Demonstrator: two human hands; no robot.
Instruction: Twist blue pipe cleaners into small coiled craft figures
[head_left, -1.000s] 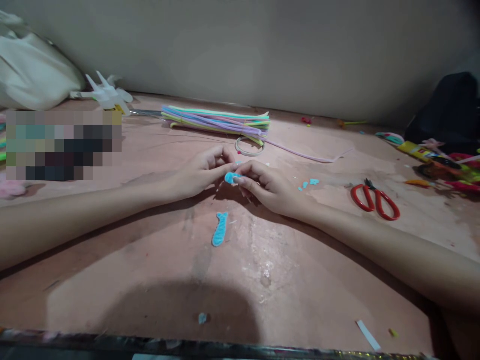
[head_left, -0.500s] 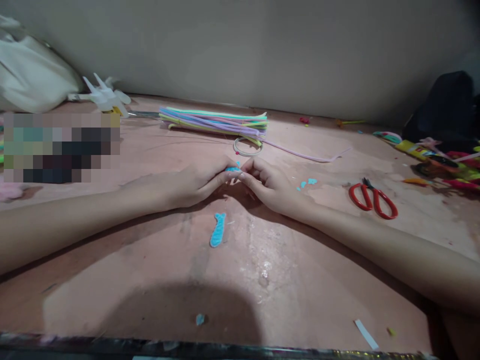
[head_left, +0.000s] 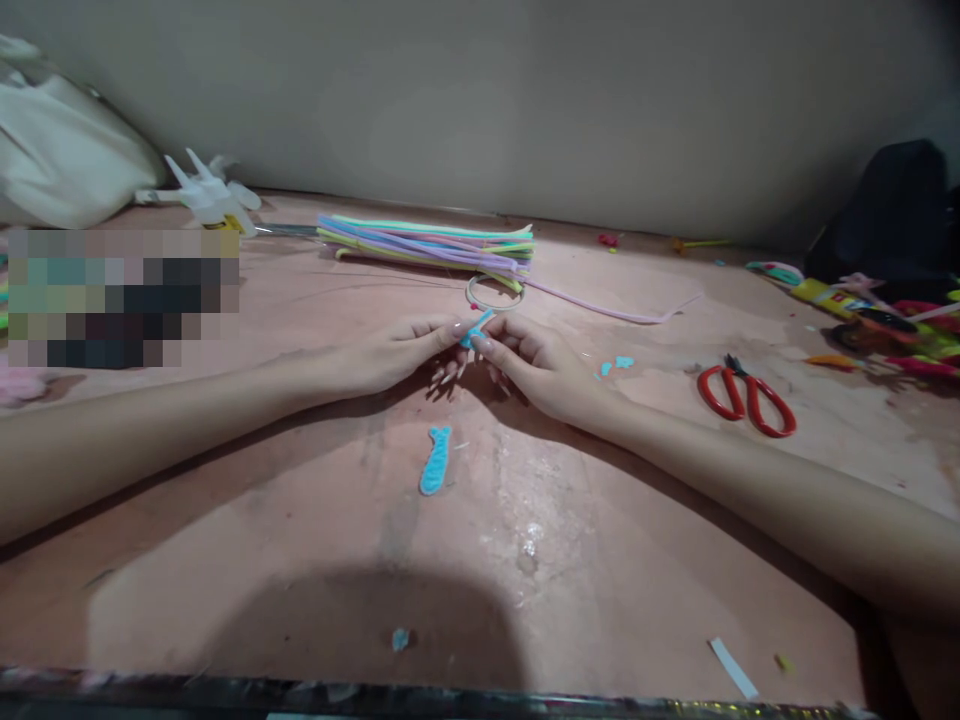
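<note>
Left hand [head_left: 405,350] and right hand [head_left: 534,362] pinch a blue chenille piece [head_left: 470,340]; slack fingers could drop it toward six o'clock.

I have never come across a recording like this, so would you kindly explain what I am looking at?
There is no machine here, only one person's bare hands. The view comes from a single camera worn on that person's head, looking forward and down, so the forearms reach in from both sides. Near the middle, the right hand pinches a small blue piece, and the left hand meets it there; the fingers partly hide its shape. On the pinkish table, closer to the camera, lies a flat blue piece with a forked end. Beyond the hands is a bundle of pastel stems. To the right are blue scraps and a red-handled cutting tool. A patch at the left is pixelated, so its contents cannot be told.
</note>
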